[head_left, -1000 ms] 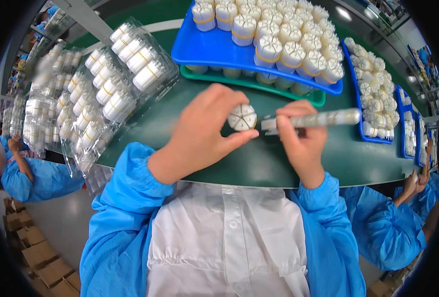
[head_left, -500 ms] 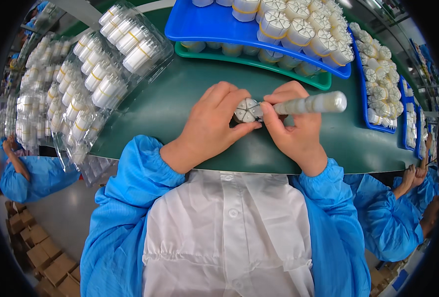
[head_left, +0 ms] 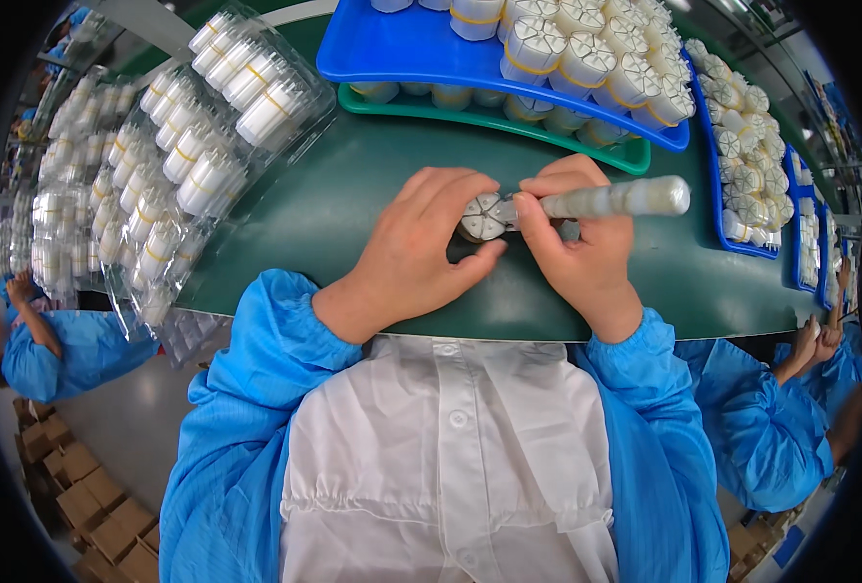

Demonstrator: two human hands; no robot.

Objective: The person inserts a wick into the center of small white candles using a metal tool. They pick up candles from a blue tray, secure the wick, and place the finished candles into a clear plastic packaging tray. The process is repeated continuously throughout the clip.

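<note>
Head view shows us at the near edge of a green table (head_left: 353,223), both hands working just above our chest. Our left hand (head_left: 421,248) is curled around a small round white part (head_left: 482,216) with a top face split into wedge-like segments; fingers wrap over it from the 9 o'clock side and the thumb presses beneath it, so the grasp is closed on the part. Our right hand (head_left: 581,257) is closed on a pale, translucent pen-shaped tool (head_left: 610,200), lying level with its far end toward 3 o'clock and its tip meeting the part's side. The part sits between the two hands, close over the table.

At 12 o'clock a blue tray (head_left: 402,49) carries rows of the same white parts, resting above a green tray (head_left: 508,121). At 10 o'clock, clear blister packs (head_left: 207,165) hold more of them. At 3 o'clock, further blue trays (head_left: 732,238) run along the table. Other people's blue sleeves (head_left: 52,355) show at 8 and 4 o'clock.
</note>
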